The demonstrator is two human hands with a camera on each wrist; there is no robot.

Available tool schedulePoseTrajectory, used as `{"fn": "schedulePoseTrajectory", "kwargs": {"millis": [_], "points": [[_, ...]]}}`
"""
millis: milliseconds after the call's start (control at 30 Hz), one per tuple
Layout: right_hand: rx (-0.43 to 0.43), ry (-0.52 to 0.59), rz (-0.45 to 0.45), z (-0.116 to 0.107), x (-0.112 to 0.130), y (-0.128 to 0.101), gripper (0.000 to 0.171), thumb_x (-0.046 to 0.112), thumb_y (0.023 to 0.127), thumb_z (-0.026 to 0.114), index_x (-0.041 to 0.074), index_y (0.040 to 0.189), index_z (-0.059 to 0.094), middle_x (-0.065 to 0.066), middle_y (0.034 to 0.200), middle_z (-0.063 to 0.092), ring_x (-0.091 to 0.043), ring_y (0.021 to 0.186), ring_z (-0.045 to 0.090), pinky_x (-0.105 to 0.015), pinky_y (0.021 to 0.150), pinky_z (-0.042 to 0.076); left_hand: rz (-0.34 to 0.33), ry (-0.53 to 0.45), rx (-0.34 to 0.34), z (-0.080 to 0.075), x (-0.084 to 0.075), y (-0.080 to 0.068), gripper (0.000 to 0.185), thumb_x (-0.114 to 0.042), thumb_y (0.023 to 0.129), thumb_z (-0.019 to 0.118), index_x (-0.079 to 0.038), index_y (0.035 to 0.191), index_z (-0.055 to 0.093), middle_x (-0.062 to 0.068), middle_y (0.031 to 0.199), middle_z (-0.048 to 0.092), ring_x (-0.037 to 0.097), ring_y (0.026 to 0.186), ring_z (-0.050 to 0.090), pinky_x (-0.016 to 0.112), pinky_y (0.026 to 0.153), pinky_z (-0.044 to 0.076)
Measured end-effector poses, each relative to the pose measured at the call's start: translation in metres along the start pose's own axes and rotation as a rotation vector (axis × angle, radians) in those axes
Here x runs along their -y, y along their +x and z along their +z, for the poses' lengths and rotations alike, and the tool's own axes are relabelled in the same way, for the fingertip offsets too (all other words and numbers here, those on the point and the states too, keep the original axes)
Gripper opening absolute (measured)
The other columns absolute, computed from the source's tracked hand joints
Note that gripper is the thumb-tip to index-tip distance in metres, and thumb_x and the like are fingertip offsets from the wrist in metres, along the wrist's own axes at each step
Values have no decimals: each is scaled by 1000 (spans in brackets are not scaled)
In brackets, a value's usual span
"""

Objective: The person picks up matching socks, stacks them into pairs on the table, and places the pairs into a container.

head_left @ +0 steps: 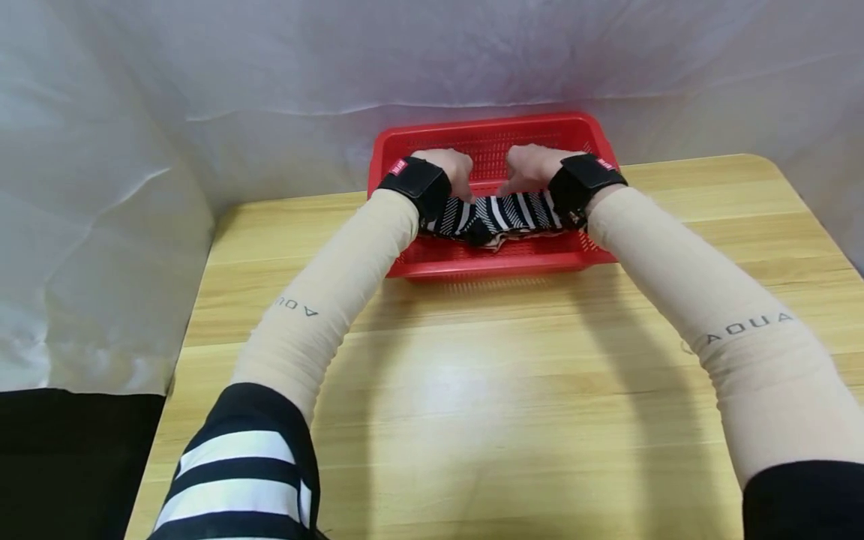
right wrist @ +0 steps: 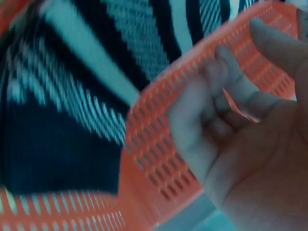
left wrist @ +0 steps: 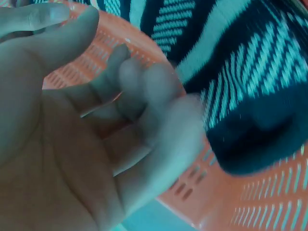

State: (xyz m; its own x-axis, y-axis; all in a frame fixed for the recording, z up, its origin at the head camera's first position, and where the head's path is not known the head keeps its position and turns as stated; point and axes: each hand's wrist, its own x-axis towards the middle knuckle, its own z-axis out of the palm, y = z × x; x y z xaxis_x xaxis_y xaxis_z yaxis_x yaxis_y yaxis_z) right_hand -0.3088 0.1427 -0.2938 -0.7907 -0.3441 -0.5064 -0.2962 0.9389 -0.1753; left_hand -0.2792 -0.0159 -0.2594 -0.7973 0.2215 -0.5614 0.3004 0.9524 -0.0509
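Observation:
A folded black-and-white striped knit piece (head_left: 514, 213) lies across a red plastic basket (head_left: 482, 266). Over its left half hovers my left hand (head_left: 447, 166), fingers loosely bent. My right hand (head_left: 532, 165) is at the other side, its fingers also loosely bent. In the left wrist view, the knit's dark end (left wrist: 262, 130) sits beyond the fingers, and the palm holds nothing. The right wrist view likewise has an empty palm beside the striped knit (right wrist: 110, 43). Small bits of lighter cloth show under the knit's front edge in the head view.
The basket stands at the back of a wood-grain table (head_left: 472, 390), close to a pale cloth wall (head_left: 283, 67). Another cloth wall (head_left: 88, 187) hangs at the left. A dark area (head_left: 74, 457) is below the table's left edge.

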Motion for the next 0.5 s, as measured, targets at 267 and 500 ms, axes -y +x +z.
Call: {"fn": "schedulePoseTrajectory", "kwargs": {"millis": [267, 500], "points": [[128, 55, 38, 17, -2, 6, 35, 37, 93, 67, 5, 91, 54, -4, 73, 50, -14, 55, 51, -25, 50, 47, 11, -62, -52, 23, 14, -9, 32, -33, 94, 61, -12, 116, 71, 4, 121, 65, 19, 114, 55, 37, 107, 44], [83, 60, 98, 15, -11, -11, 48, 41, 87, 73, 2, 106, 50, -9, 90, 48, -21, 78, 51, -29, 71, 43, 42, -173, -171, 34, 30, -12, 26, -28, 89, 68, -9, 104, 75, 8, 111, 68, 19, 102, 56, 34, 101, 48]]}}
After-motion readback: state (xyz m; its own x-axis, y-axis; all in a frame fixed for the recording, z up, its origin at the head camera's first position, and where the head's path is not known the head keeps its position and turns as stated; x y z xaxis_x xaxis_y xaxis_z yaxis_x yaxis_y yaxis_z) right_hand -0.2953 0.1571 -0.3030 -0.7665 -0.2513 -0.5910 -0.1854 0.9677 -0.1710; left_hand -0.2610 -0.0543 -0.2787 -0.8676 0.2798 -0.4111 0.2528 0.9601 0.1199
